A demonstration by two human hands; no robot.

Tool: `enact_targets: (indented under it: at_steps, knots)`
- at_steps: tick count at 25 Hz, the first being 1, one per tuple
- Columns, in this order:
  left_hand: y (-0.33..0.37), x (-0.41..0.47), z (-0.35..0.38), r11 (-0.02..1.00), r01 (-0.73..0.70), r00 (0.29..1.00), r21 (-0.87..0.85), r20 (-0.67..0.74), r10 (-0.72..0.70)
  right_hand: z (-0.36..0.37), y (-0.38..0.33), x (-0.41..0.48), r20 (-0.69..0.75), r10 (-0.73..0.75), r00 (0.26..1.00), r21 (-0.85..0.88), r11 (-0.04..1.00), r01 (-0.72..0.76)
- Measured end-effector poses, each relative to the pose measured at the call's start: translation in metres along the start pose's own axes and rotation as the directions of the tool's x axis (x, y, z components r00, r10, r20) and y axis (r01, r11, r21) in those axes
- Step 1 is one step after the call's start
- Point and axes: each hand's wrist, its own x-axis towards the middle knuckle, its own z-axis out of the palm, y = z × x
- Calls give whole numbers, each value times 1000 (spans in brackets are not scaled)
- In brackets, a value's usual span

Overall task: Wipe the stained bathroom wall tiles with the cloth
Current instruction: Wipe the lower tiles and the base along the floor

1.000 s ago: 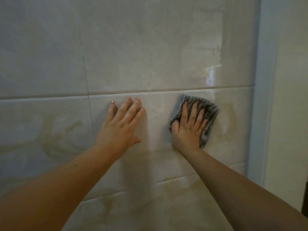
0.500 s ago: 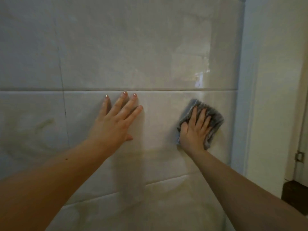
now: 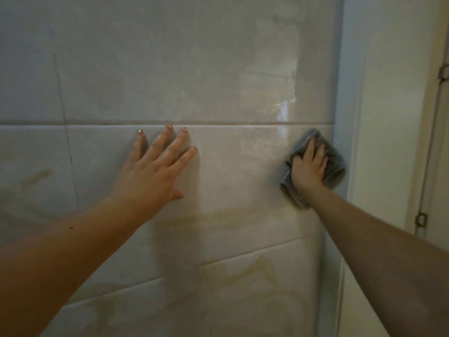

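So the right hand [image 3: 307,169] presses the cloth [image 3: 336,164] flat-fingered on the tile [image 3: 230,166] near the corner, while the left hand [image 3: 150,176] braces open-palmed, holding nothing. I'd drag firmly down over that yellowish streak [image 3: 218,215], overlapping passes.

The grey cloth [image 3: 336,166] lies flat against the glossy pale wall tiles [image 3: 230,76], near their right edge; yellowish stains [image 3: 243,273] mark the lower tiles.
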Motion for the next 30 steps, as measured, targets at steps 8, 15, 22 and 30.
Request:
enact_targets:
  at_steps: [8,15,22,30]
  knots:
    - [2,-15,-1,1000,1,1000,-4,20,-1,17,38,-25,-17,112,994,40,993,-111]
    - [-23,-80,-1,999,-1,1000,-54,-16,0,88,-3,-156,-91,-12,996,-56,998,7]
    - [-29,-111,-8,996,11,998,-85,-55,-15,98,22,-132,-113,-125,986,-237,967,95]
    - [-66,-154,-18,996,86,995,-27,-52,-88,131,-60,-272,-108,-401,910,-155,910,383]
